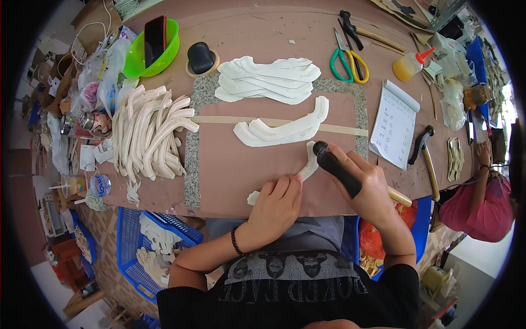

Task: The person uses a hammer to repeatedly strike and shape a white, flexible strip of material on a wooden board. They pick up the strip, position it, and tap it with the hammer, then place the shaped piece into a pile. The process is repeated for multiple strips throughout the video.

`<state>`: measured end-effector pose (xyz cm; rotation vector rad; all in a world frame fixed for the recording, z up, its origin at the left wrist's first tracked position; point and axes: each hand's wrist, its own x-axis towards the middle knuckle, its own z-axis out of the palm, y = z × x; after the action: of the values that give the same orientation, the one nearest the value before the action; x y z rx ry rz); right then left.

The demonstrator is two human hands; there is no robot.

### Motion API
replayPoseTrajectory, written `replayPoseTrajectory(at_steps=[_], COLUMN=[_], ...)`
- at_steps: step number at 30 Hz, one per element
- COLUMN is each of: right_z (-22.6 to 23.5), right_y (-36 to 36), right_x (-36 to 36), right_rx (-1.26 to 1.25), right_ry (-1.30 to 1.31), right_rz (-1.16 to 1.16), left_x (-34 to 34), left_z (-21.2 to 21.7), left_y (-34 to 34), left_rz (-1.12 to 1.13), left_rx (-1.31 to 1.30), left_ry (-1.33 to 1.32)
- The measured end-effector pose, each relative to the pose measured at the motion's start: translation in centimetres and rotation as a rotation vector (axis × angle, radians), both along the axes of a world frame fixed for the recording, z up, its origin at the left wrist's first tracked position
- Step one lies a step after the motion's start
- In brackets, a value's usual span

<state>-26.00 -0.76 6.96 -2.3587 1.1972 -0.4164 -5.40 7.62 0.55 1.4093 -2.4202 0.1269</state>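
Observation:
My right hand [364,183] grips a hammer [341,171]; its dark head points at the upper end of a narrow curved white strip [310,167], and its pale wooden handle shows beyond my palm. Whether the head touches the strip I cannot tell. My left hand [276,203] is closed over the strip's middle, pressing it to the brown work sheet [224,175]. The strip's other end sticks out left of my fingers. Just beyond lie a few wider curved white pieces [285,129], overlapping. Farther back is a stack of similar white pieces [268,79].
A heap of folded white strips [153,131] lies left. Behind are a green bowl [164,57] holding a phone, scissors [349,63] and another hammer [350,30]. A notepad [394,123] and third hammer [422,145] lie right. A blue basket [129,249] stands below; a person [474,208] sits far right.

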Motion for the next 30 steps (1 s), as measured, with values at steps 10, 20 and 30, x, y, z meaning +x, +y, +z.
replayPoseTrajectory(at_steps=[10,20,30], right_z=[1.2,0.7,0.1], right_y=[1.0,1.8,2.5], right_x=[1.1,2.1,3.2], right_rx=[0.051,0.060,0.121], right_ry=[-0.074,-0.076,-0.089], right_rz=[0.061,0.186,0.292], left_x=[1.4,3.2,4.6], left_z=[0.2,0.1,0.3], left_y=[1.8,3.0,3.6], left_rz=[0.023,0.044,0.021], left_rx=[-0.030,0.064,0.118], left_ry=[0.008,0.193,0.284])
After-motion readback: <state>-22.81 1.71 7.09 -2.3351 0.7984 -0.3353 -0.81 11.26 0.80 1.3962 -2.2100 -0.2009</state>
